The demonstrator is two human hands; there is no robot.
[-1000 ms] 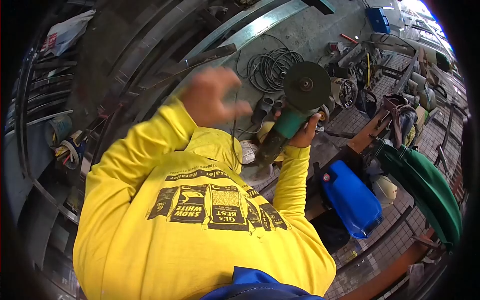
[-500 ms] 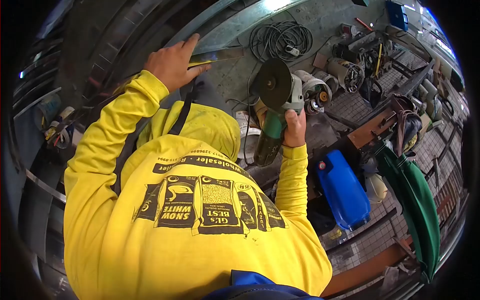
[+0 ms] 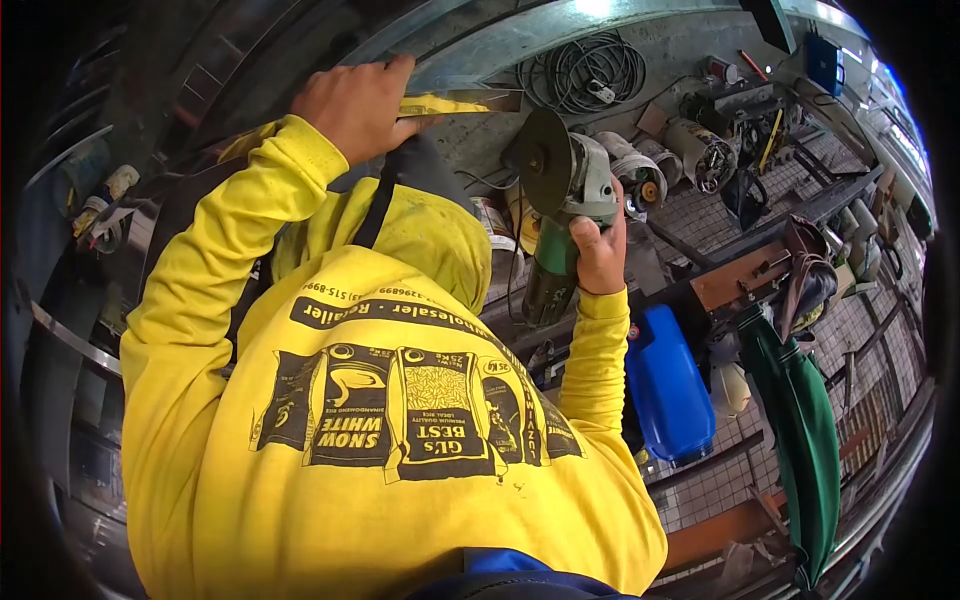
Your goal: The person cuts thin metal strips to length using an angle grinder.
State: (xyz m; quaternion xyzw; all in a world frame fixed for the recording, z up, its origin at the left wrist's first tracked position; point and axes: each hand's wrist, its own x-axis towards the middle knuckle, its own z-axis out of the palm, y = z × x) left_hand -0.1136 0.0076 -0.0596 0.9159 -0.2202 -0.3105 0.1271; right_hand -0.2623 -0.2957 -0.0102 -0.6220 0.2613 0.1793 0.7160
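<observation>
My left hand (image 3: pixel 358 108) is closed at the near end of a flat, shiny metal strip (image 3: pixel 475 101), whose face mirrors the yellow of my sleeve. The strip points right, toward the cutting disc (image 3: pixel 541 165) of an angle grinder (image 3: pixel 553 262). Around the grinder's green body my right hand (image 3: pixel 601 250) is wrapped, thumb up near the grey gear head. The disc stands upright, its flat side toward me, near the strip's far end. Part of my left fingers is hidden behind the hand.
A coiled black cable (image 3: pixel 580 75) lies on the floor ahead. On the right are buckets of tools and parts (image 3: pixel 700 155), a blue jerrycan (image 3: pixel 670 385) and a green cloth (image 3: pixel 805 440). A long metal beam (image 3: pixel 480 55) curves across the top.
My left fingers have drawn together, and the metal strip has turned to show more of its reflecting face. The grinder stays in my right hand, slightly further right in view.
</observation>
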